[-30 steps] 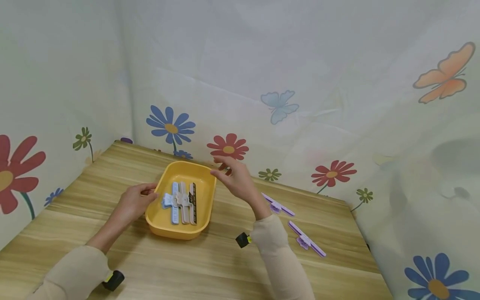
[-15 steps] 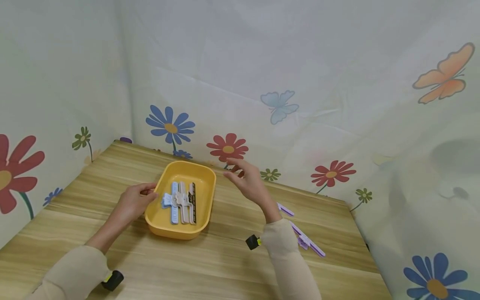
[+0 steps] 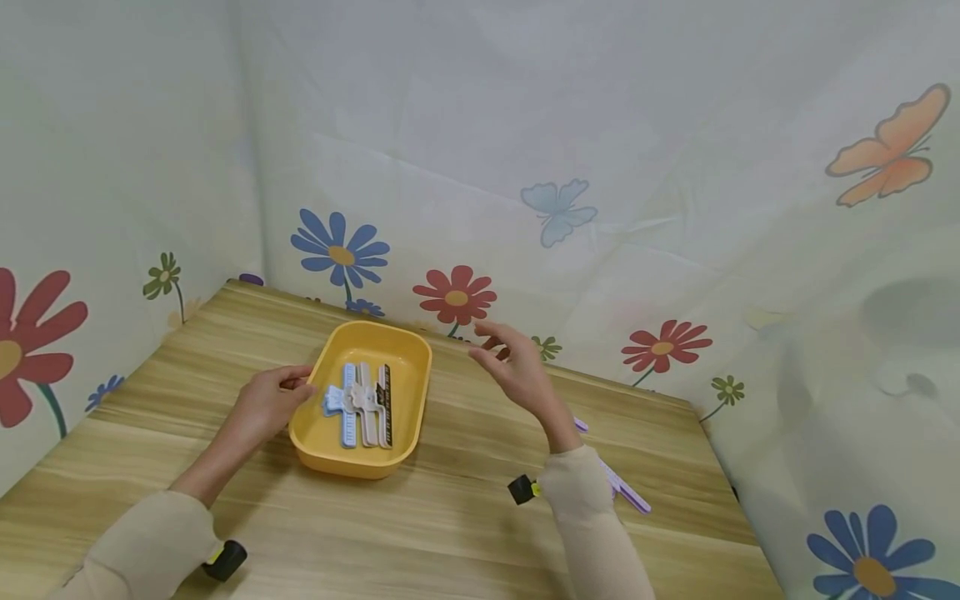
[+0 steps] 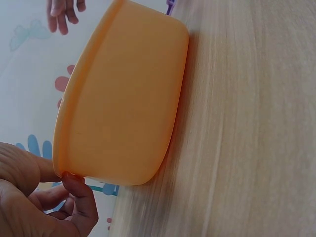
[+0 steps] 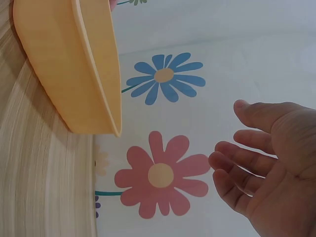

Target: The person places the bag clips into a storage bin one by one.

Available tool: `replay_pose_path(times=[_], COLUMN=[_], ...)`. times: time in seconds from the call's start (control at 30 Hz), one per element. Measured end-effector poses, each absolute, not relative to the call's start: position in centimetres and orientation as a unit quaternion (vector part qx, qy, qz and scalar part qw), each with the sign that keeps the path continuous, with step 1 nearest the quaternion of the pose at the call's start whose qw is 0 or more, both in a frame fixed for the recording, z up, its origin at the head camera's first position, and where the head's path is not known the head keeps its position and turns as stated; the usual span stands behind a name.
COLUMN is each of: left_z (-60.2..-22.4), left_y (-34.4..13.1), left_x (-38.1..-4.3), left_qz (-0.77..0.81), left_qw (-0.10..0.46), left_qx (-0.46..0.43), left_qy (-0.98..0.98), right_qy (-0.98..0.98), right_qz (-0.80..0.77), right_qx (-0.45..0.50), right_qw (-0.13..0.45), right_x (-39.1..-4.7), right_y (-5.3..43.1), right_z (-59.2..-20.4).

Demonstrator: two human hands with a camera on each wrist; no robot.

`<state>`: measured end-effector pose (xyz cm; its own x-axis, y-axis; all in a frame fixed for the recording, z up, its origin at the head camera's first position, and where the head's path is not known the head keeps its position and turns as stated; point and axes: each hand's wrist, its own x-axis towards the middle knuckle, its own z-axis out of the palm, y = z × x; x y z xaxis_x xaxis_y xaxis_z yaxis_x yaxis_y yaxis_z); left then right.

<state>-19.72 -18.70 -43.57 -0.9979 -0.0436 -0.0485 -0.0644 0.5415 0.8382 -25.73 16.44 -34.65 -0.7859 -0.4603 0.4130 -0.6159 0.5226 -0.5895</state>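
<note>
I see the left hand [image 3: 264,406] pinching the yellow plastic tub [image 3: 375,344] by its left rim, the right hand [image 3: 519,371] relaxed, with room to the right rim

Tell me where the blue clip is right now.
In the head view, the blue clip lies inside the yellow tray, just left of the white clip, toward the left hand.

Beige sleeves [image 3: 153,542], black wrist cameras [image 3: 226,561]
</note>
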Motion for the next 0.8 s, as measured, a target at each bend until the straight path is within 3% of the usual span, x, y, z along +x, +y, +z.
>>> replay_pose_path(times=[0.8], left_z=[-43.6], left_y=[-18.7], left_x=[-19.7], left_qz=[0.478], left_qw=[0.008], left_qx=[-0.027], left_qy=[0.878], right_qy=[-0.872], right_qz=[0.377], right_qx=[0.278], right_qw=[0.142], right_x=[-24.7], right_y=[21.8], right_z=[-35.2])
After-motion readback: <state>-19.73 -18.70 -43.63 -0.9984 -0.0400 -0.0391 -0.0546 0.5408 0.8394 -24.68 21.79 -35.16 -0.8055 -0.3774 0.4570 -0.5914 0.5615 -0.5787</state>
